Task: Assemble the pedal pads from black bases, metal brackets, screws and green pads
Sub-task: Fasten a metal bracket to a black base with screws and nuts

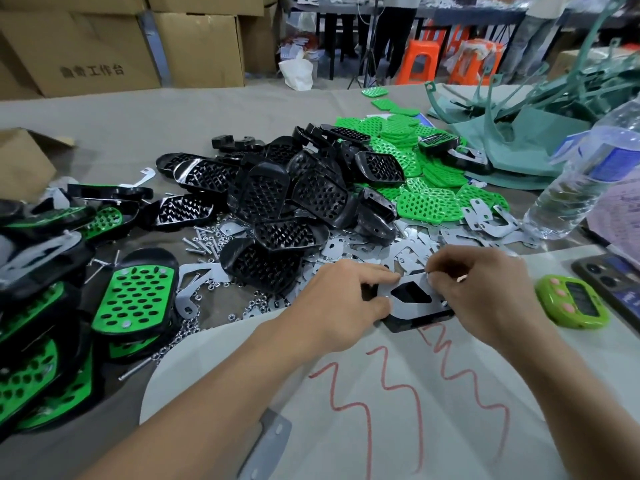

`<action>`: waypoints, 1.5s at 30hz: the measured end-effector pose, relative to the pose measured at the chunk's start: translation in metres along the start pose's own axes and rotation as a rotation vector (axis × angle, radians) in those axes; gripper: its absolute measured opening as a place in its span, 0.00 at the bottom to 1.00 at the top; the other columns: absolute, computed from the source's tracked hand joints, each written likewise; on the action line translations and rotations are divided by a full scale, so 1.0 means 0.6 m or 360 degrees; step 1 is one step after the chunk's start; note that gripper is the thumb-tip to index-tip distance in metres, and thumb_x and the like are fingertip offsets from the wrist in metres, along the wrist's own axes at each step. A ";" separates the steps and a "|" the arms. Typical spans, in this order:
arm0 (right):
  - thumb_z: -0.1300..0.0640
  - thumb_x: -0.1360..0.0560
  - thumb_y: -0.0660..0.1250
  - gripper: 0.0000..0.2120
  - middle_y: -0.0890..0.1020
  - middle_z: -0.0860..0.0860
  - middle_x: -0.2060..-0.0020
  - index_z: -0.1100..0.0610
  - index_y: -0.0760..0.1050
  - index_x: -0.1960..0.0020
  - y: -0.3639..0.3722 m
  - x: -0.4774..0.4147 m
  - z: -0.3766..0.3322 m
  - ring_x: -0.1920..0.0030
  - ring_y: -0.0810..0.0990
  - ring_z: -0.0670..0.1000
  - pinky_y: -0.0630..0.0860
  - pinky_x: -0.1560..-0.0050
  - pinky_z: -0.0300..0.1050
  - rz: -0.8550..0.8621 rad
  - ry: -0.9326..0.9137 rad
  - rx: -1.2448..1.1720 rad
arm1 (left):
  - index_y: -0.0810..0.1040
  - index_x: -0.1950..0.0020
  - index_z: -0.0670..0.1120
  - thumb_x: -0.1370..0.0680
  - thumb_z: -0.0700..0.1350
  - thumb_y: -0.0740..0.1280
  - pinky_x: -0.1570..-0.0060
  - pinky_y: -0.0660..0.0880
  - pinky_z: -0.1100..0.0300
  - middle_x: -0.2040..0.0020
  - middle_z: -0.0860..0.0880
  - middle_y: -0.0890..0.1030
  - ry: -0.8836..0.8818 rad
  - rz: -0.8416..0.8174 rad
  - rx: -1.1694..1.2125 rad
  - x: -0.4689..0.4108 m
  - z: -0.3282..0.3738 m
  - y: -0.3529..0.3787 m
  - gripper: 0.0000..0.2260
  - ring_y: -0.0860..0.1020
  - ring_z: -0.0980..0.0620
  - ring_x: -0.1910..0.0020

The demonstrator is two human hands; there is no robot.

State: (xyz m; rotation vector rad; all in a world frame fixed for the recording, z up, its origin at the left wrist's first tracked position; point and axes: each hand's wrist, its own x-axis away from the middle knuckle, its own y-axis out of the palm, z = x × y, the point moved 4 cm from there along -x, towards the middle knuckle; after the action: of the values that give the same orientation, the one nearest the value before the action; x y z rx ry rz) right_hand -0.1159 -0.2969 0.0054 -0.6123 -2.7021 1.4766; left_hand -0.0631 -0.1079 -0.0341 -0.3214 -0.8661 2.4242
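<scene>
Black base (420,322) lies on the desk (242,109) close in front, with a metal bracket (403,309) flat on top. The left hand (343,306) pinches the bracket's left end in its fingers (381,277), and the right hand (485,292) pinches its far right edge. A pile of black bases (294,195) and green pads (415,168) lies behind.

water bottle (585,174), green timer (573,302), cardboard boxes (104,46)

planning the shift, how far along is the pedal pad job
Done: several finished pedal pads lie at the left. In hand: the left hand and right hand hold a metal bracket on a black base. Left: big piles of loose black bases, green pads and brackets, so much remains.
</scene>
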 end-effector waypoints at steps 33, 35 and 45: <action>0.58 0.27 0.70 0.10 0.73 0.44 0.69 0.53 0.69 0.62 0.110 0.112 -0.137 0.65 0.71 0.46 0.65 0.67 0.38 -0.0240 -0.0486 -0.0285 | 0.87 0.44 0.56 0.30 0.37 0.77 0.62 0.68 0.77 0.46 0.68 0.82 -0.0129 0.0434 0.0018 0.214 -0.057 -0.109 0.19 0.79 0.64 0.61; 0.55 0.25 0.68 0.15 0.70 0.48 0.70 0.53 0.65 0.65 0.110 0.116 -0.147 0.65 0.70 0.47 0.64 0.66 0.46 -0.0221 -0.0529 -0.0111 | 0.88 0.45 0.56 0.30 0.37 0.77 0.63 0.67 0.76 0.47 0.69 0.82 -0.0142 0.0433 0.0024 0.214 -0.056 -0.108 0.19 0.78 0.62 0.63; 0.63 0.23 0.63 0.17 0.80 0.37 0.63 0.42 0.82 0.50 0.065 0.113 -0.145 0.59 0.78 0.40 0.71 0.61 0.31 -0.0458 -0.0404 -0.0229 | 0.88 0.46 0.58 0.29 0.38 0.77 0.62 0.72 0.71 0.46 0.66 0.84 -0.0236 0.0417 0.0138 0.214 -0.058 -0.109 0.18 0.79 0.65 0.61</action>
State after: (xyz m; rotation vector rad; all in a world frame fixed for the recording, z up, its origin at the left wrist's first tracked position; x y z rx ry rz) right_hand -0.1491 -0.1850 0.0098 -0.0286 -2.9431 1.3776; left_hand -0.1289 0.0248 -0.0242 -0.2375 -0.8215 2.7491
